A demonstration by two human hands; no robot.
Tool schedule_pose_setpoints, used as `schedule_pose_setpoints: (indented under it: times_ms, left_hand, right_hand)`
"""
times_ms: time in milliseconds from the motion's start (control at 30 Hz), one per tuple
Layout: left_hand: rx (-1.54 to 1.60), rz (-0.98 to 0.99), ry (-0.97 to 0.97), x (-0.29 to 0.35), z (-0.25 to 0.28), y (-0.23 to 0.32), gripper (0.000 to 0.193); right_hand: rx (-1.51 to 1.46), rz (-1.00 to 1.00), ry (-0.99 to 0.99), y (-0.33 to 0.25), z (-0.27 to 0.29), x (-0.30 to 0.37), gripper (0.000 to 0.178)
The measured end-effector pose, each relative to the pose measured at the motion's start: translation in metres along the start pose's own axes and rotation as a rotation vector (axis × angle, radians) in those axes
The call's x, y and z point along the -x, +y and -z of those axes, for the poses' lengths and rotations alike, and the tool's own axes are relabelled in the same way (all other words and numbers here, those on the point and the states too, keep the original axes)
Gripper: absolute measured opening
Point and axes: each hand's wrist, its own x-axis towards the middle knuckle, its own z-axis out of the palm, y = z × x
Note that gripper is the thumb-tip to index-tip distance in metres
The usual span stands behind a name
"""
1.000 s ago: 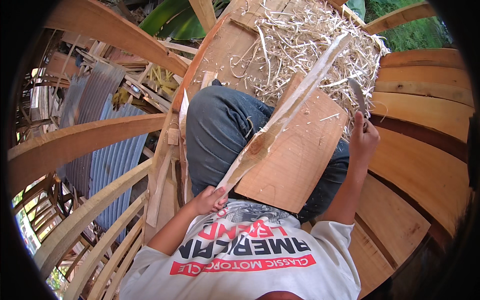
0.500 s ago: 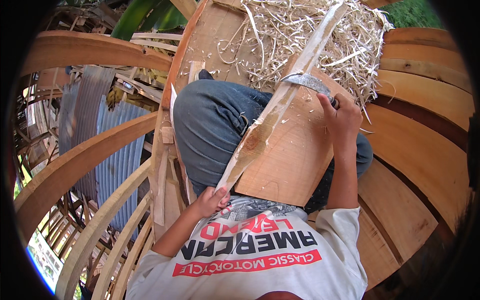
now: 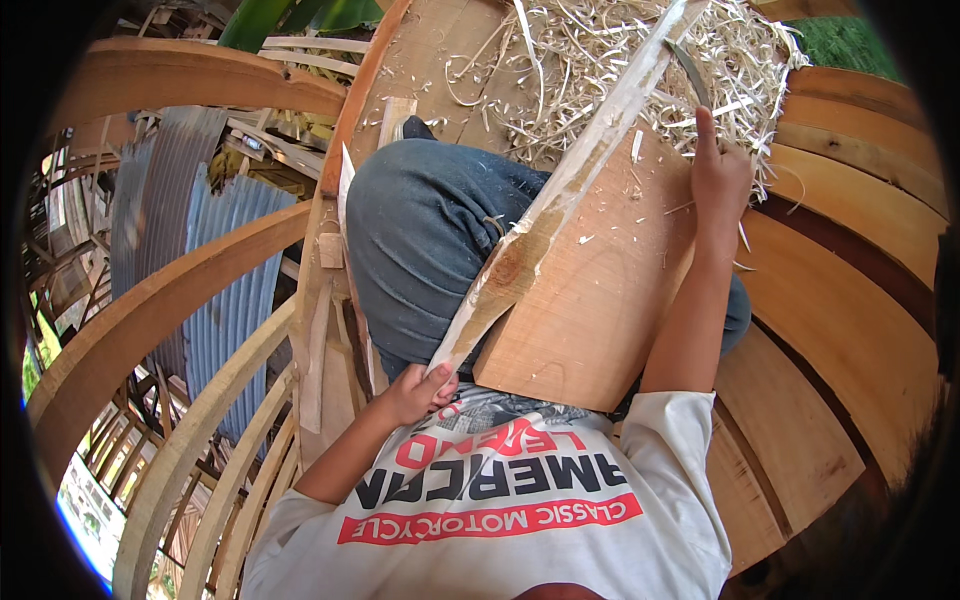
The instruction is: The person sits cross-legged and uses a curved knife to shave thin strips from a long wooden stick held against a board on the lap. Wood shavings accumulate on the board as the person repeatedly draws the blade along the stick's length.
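Note:
A long pale strip of wood (image 3: 515,262), with a brown knot and whittled faces, slants from my lap up past a wide board (image 3: 590,290). My left hand (image 3: 421,393) is closed around its near end, close to my shirt. In my right hand (image 3: 722,172) is a curved knife (image 3: 688,72), held by its handle with the thumb stretched along it. The blade lies beside the strip's far part, over the shavings; whether it touches the wood I cannot tell. Small chips lie on the board, which rests across my legs.
Curly wood shavings (image 3: 570,70) are heaped at the far side. Curved wooden ribs (image 3: 170,290) stand on the left, with corrugated metal sheets (image 3: 230,320) beyond. Overlapping planks (image 3: 820,290) form a wall on the right. My bent knee (image 3: 410,220) is left of the strip.
My right hand has moved up and to the right with the curved knife, from across the strip's middle toward its far part. My left hand keeps its grip.

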Motion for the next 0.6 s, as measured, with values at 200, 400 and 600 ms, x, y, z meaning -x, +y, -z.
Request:
schedule_pose_setpoints:
  times_ms: [200,400,600]
  left_hand:
    - [-0.003,-0.011,0.013,0.002,-0.001,0.003,0.053]
    - [-0.155,-0.022,0.033,-0.004,-0.001,0.005,0.056]
    - [-0.174,-0.064,0.080,-0.004,-0.002,-0.002,0.058]
  right_hand:
    - [-0.173,-0.058,-0.030,0.016,0.020,-0.058,0.082]
    - [0.060,0.475,-0.281,-0.011,0.032,0.052,0.061]
    - [0.096,0.589,-0.172,-0.030,0.016,0.021,0.064]
